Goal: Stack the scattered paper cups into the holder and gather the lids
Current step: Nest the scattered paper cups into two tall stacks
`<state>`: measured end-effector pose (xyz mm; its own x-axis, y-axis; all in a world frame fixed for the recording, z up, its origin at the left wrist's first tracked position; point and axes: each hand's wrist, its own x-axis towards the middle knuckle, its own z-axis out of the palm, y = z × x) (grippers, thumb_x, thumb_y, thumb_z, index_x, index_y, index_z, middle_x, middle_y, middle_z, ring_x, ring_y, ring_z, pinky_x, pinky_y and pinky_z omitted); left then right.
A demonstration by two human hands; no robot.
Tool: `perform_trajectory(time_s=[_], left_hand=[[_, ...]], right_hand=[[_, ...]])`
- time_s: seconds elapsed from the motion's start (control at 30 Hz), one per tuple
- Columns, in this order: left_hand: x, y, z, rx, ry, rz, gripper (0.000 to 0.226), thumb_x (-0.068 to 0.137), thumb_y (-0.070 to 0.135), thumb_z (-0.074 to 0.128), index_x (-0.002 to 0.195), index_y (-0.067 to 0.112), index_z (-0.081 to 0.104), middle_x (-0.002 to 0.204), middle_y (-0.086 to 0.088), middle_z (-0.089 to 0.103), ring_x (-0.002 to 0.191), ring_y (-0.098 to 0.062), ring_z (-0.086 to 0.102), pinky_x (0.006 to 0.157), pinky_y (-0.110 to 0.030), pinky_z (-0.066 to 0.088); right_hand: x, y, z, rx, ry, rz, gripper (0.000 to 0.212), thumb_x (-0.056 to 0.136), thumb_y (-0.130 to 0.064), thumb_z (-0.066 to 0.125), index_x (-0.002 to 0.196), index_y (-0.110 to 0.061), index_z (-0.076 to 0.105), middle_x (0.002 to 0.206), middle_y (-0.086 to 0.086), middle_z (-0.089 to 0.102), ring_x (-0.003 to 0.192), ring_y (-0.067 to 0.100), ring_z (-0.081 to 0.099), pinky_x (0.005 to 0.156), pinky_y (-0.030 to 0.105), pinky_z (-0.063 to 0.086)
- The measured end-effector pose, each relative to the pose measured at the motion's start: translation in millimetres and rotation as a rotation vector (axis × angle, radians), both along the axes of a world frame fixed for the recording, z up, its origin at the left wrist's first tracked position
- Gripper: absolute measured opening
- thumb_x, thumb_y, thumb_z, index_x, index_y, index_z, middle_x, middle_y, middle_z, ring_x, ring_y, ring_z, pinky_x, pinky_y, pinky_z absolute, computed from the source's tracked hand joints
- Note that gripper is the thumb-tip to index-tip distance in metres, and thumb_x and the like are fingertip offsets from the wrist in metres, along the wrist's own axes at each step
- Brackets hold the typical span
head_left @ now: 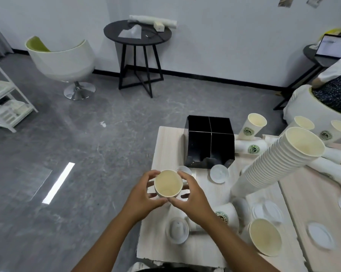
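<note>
A white paper cup [168, 183] with a cream inside is held upright above the near left part of the pale wooden table [165, 150]. My left hand [144, 195] and my right hand [193, 195] both grip its sides. A tall stack of nested cups [271, 163] leans at the right. The black four-compartment holder [209, 143] stands at the table's back. Loose cups lie and stand around it, such as one upright [253, 126] and one on its side [250, 148]. White lids [218, 173] [177, 230] [320, 235] lie scattered on the table.
Another open cup [264, 238] leans at the near right. A person [336, 85] sits in a white chair at the far right beside a laptop [334, 46]. On the grey floor stand a black round table [138, 34], a white chair [63, 59] and a white shelf [4, 95].
</note>
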<state>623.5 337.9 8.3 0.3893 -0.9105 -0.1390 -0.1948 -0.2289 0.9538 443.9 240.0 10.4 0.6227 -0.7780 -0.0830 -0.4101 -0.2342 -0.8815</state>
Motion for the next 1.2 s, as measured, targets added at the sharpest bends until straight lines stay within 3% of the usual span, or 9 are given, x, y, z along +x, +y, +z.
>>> perform_trajectory(time_s=[0.13,0.3,0.47,0.6,0.7,0.9,0.97,1.1,1.2], left_hand=[[-12,3,21,-0.055,-0.021,0.031,0.075,0.071,0.013,0.096,0.128,0.040,0.054,0.129,0.026,0.062,0.127,-0.001,0.059,0.095,-0.032,0.061],[-49,6,81,-0.205,-0.105,-0.027,0.079,0.071,0.018,0.096,0.132,0.039,0.051,0.132,0.028,0.060,0.129,-0.002,0.059,0.090,-0.023,0.060],[-106,-2,120,-0.293,-0.123,-0.099,0.073,0.071,0.024,0.095,0.129,0.041,0.055,0.129,0.033,0.061,0.125,0.001,0.061,0.087,-0.016,0.058],[-153,-8,138,-0.357,-0.055,-0.133,0.071,0.071,0.031,0.096,0.131,0.032,0.059,0.132,0.024,0.065,0.127,-0.009,0.062,0.089,-0.026,0.062],[-190,-11,150,-0.371,-0.059,-0.139,0.075,0.067,0.043,0.091,0.133,0.032,0.058,0.130,0.025,0.065,0.125,-0.007,0.064,0.088,-0.025,0.062],[-246,-15,147,-0.308,-0.040,-0.148,0.076,0.065,0.042,0.090,0.133,0.028,0.059,0.132,0.015,0.068,0.125,-0.012,0.065,0.089,-0.039,0.064],[-259,-17,142,-0.281,-0.038,-0.146,0.073,0.067,0.038,0.091,0.133,0.029,0.059,0.133,0.015,0.067,0.126,-0.010,0.063,0.089,-0.038,0.064],[-272,-20,124,-0.209,-0.022,-0.124,0.068,0.073,0.020,0.095,0.131,0.031,0.060,0.131,0.020,0.067,0.127,-0.005,0.062,0.090,-0.037,0.064],[-277,-22,115,-0.185,-0.049,-0.112,0.066,0.074,0.014,0.094,0.127,0.033,0.061,0.127,0.024,0.067,0.124,-0.003,0.062,0.085,-0.027,0.063]], right_hand=[[-13,8,23,-0.068,-0.083,-0.062,0.078,0.076,-0.033,0.089,0.142,-0.040,0.047,0.140,-0.023,0.051,0.114,0.010,0.060,0.089,0.034,0.058],[-61,15,74,-0.167,-0.151,-0.132,0.080,0.078,-0.027,0.089,0.142,-0.043,0.045,0.136,-0.031,0.049,0.119,0.006,0.056,0.088,0.017,0.054],[-126,18,113,-0.197,-0.190,-0.183,0.083,0.075,-0.024,0.092,0.139,-0.049,0.046,0.139,-0.028,0.052,0.123,0.003,0.054,0.091,0.012,0.050],[-176,20,136,-0.220,-0.216,-0.220,0.082,0.074,-0.022,0.092,0.139,-0.045,0.049,0.136,-0.018,0.057,0.123,0.009,0.056,0.094,0.017,0.051],[-213,21,150,-0.236,-0.229,-0.240,0.083,0.073,-0.024,0.093,0.138,-0.050,0.048,0.138,-0.024,0.055,0.126,0.009,0.055,0.096,0.019,0.052],[-270,23,140,-0.207,-0.248,-0.280,0.081,0.075,-0.024,0.092,0.128,-0.064,0.046,0.131,-0.034,0.055,0.119,0.007,0.058,0.093,0.022,0.055],[-282,21,130,-0.195,-0.240,-0.287,0.082,0.075,-0.023,0.092,0.127,-0.067,0.045,0.130,-0.036,0.054,0.117,0.006,0.058,0.092,0.023,0.056],[-292,16,109,-0.140,-0.229,-0.287,0.079,0.075,-0.025,0.092,0.132,-0.057,0.047,0.132,-0.032,0.054,0.114,0.005,0.059,0.094,0.029,0.056],[-295,15,98,-0.138,-0.220,-0.274,0.077,0.075,-0.027,0.090,0.133,-0.055,0.047,0.131,-0.029,0.055,0.112,0.005,0.059,0.091,0.025,0.056]])
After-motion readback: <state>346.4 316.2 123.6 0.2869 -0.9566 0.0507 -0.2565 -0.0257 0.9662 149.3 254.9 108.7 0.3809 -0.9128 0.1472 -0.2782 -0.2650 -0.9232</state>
